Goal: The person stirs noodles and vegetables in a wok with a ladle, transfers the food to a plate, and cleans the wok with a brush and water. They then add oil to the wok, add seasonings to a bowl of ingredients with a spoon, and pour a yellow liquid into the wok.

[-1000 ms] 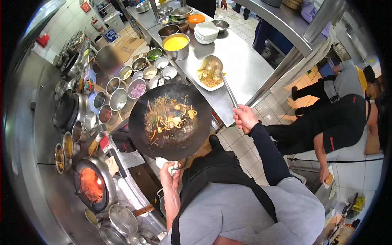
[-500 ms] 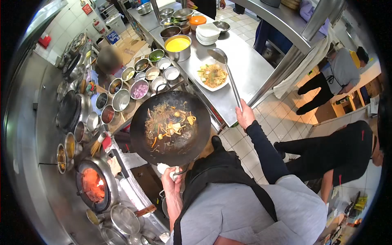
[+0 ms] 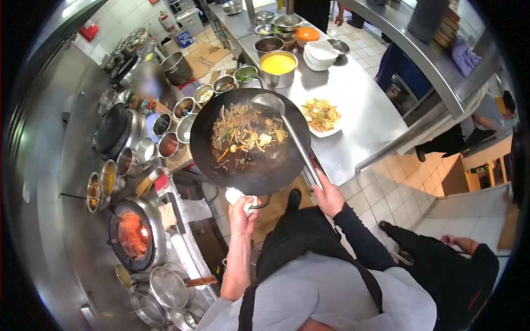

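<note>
My left hand [image 3: 242, 213] is closed around the looped handle of a black wok [image 3: 237, 174], with a white cloth [image 3: 238, 197] between hand and metal. Noodles with vegetable pieces [image 3: 248, 131] lie in the wok, which is held up beside the counter. My right hand [image 3: 329, 194] grips the long handle of a metal ladle [image 3: 298, 138]; its bowl is over the upper right part of the wok. Just right of the wok, a white plate [image 3: 326, 133] on the steel counter holds a heap of similar noodles [image 3: 321, 114].
A lit burner [image 3: 132, 234] glows at the lower left. Ingredient bowls [image 3: 169, 143] line the left side. A pot of yellow liquid [image 3: 279, 64] and stacked white dishes [image 3: 319, 56] stand on the steel counter [image 3: 364, 122]. A person in black [image 3: 450, 276] is at the lower right.
The ladle bowl has moved left from beside the plate to over the wok, and my right hand is lower. The wok appears farther up and right, closer to the plate. The view has shifted.
</note>
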